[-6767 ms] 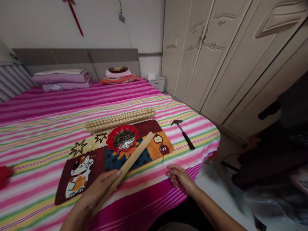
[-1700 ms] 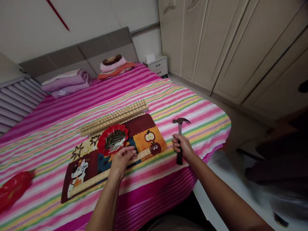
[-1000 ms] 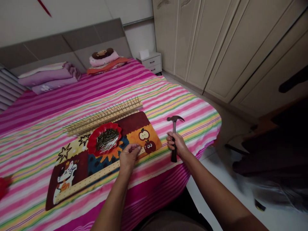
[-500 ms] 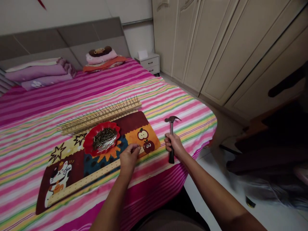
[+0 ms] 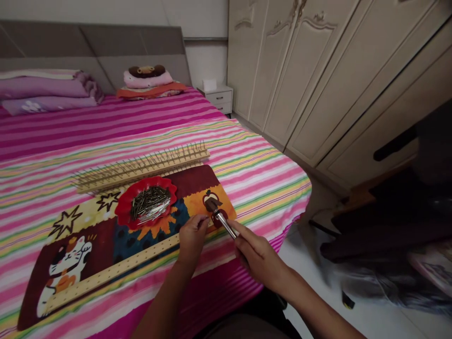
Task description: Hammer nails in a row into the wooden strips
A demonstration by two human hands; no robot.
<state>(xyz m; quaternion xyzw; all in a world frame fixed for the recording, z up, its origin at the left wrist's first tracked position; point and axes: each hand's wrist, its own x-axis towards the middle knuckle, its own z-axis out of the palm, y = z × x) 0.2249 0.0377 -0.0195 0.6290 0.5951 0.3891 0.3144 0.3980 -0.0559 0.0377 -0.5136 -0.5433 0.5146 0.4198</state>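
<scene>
My right hand [image 5: 259,258] is wrapped round the handle of a claw hammer [image 5: 226,224], whose head hangs over the right end of a wooden strip. Close to that head, my left hand [image 5: 193,235] pinches with thumb and forefinger at the strip; whatever is between the fingertips is too small to make out. The pale wooden strip [image 5: 116,267], dotted with small holes, lies along the near side of a patterned mat [image 5: 100,230]. A red scalloped dish [image 5: 122,212] full of nails [image 5: 151,202] stands on the mat beyond my left hand.
Behind the dish lies another wooden strip [image 5: 144,173] bristling with upright nails. All this rests on a bed with a striped sheet [image 5: 257,169]. Folded bedding [image 5: 45,89] is stacked by the headboard. A wardrobe [image 5: 282,70] and a small nightstand [image 5: 221,97] stand beyond the bed's right side.
My right hand has brought the hammer leftwards from beside the mat, and its head is now close to my left hand. My left hand keeps its pinch. The camera view has shifted slightly.
</scene>
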